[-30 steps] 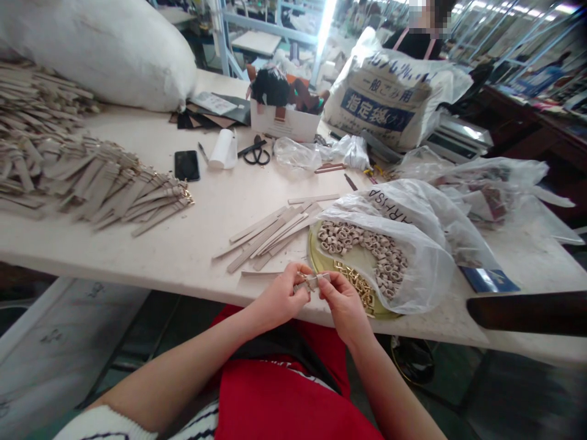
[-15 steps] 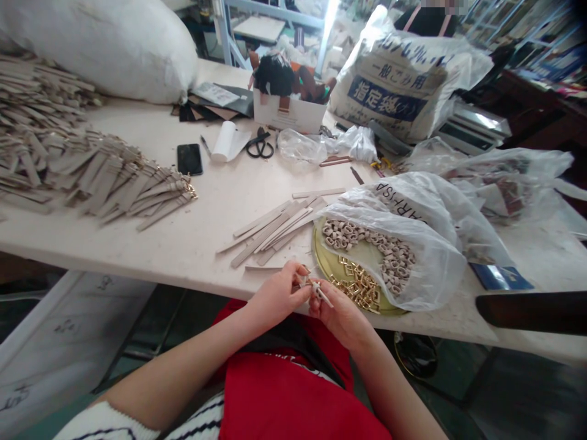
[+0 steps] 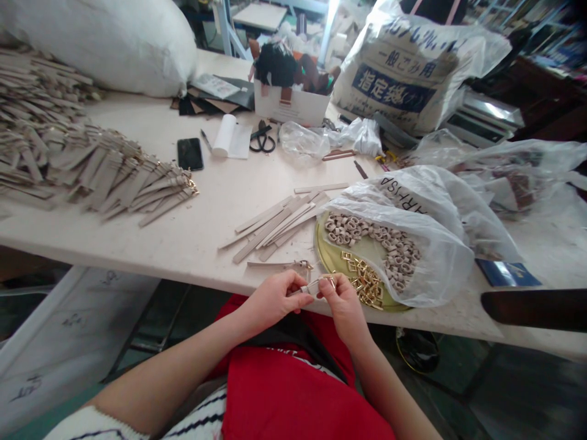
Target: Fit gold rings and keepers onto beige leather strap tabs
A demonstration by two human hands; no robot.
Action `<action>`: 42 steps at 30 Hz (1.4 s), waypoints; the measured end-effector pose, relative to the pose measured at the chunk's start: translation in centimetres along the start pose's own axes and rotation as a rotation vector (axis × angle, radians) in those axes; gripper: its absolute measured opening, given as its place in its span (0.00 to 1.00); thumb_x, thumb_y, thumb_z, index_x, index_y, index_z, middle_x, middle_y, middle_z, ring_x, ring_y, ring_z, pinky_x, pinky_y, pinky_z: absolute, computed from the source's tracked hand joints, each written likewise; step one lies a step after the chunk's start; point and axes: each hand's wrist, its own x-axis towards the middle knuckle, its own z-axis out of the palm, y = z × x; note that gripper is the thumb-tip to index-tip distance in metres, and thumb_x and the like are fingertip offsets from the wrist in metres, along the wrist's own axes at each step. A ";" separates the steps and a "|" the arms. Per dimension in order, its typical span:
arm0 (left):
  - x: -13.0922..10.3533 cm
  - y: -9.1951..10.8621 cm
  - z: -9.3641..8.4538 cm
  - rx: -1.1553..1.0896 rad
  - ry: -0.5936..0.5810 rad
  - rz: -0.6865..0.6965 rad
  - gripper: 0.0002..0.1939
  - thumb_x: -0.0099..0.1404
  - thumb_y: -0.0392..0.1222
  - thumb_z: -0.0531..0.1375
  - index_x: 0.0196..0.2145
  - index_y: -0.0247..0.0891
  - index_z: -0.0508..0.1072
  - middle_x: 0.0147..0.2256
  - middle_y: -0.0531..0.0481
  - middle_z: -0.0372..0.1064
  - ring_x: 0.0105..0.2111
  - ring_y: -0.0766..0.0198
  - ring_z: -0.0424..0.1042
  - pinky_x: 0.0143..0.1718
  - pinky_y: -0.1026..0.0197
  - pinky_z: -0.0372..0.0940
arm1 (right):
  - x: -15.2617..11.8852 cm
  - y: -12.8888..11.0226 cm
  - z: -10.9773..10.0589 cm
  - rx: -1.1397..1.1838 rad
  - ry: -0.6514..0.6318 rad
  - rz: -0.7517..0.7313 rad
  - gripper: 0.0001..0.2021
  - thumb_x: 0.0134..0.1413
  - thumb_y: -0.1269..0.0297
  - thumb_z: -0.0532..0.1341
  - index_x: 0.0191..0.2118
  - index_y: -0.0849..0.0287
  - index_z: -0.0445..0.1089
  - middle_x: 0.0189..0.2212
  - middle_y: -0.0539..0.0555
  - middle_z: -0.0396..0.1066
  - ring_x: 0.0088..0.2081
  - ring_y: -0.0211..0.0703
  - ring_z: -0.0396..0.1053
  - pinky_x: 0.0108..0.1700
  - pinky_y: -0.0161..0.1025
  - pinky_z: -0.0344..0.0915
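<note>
My left hand [image 3: 280, 297] pinches a small beige strap [image 3: 310, 287] at the table's front edge. On the strap's other end, my right hand [image 3: 340, 300] has its fingers closed, with a bit of gold metal showing at the fingertips. Just behind my hands lies another beige strap with a gold buckle [image 3: 308, 265]. Loose beige strips [image 3: 275, 227] are spread behind it. Right of my hands, a green round tray [image 3: 323, 247] holds beige loops [image 3: 400, 256] and gold buckles [image 3: 362, 281], partly under a clear plastic bag [image 3: 435, 244].
A large pile of buckled straps [image 3: 105, 168] covers the left of the table. Farther back are a phone [image 3: 189, 154], a white roll [image 3: 224, 137], black scissors [image 3: 262, 139], a white box [image 3: 291, 105] and a big printed sack [image 3: 398, 79]. A blue packet [image 3: 508, 273] lies right.
The strap with a gold buckle now lies on the table behind my hands. My right hand has turned upward, and its fingers have moved onto the end of the held strap.
</note>
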 end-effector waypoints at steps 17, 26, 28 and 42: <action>0.5 -1.7 0.1 -0.422 -0.114 -0.223 0.14 0.50 0.44 0.62 0.32 0.32 0.69 0.24 0.53 0.70 0.24 0.71 0.68 0.27 0.69 0.60 | -0.5 1.3 -0.8 -0.359 -0.070 -0.139 0.05 0.50 0.61 0.57 0.31 0.57 0.62 0.19 0.45 0.56 0.21 0.35 0.53 0.24 0.33 0.51; 0.3 -1.2 0.7 -0.418 -0.101 -0.261 0.12 0.49 0.43 0.62 0.30 0.32 0.70 0.23 0.54 0.70 0.23 0.70 0.67 0.26 0.68 0.60 | -1.2 0.9 -1.7 -0.329 -0.248 -0.123 0.07 0.52 0.60 0.55 0.30 0.57 0.63 0.20 0.46 0.58 0.23 0.36 0.55 0.27 0.34 0.53; 0.4 -1.2 0.6 -0.405 -0.132 -0.253 0.12 0.50 0.44 0.62 0.30 0.33 0.70 0.24 0.54 0.70 0.24 0.70 0.67 0.27 0.67 0.61 | -1.4 1.3 -1.6 -0.276 -0.239 -0.088 0.07 0.53 0.59 0.54 0.31 0.56 0.62 0.21 0.46 0.58 0.23 0.36 0.56 0.27 0.34 0.54; 0.3 -0.5 0.8 -0.335 -0.217 -0.276 0.13 0.51 0.46 0.60 0.27 0.32 0.67 0.23 0.53 0.69 0.23 0.71 0.68 0.27 0.67 0.61 | -1.7 1.3 -1.5 -0.266 -0.253 -0.152 0.09 0.55 0.58 0.53 0.33 0.56 0.65 0.24 0.48 0.63 0.26 0.39 0.60 0.30 0.36 0.57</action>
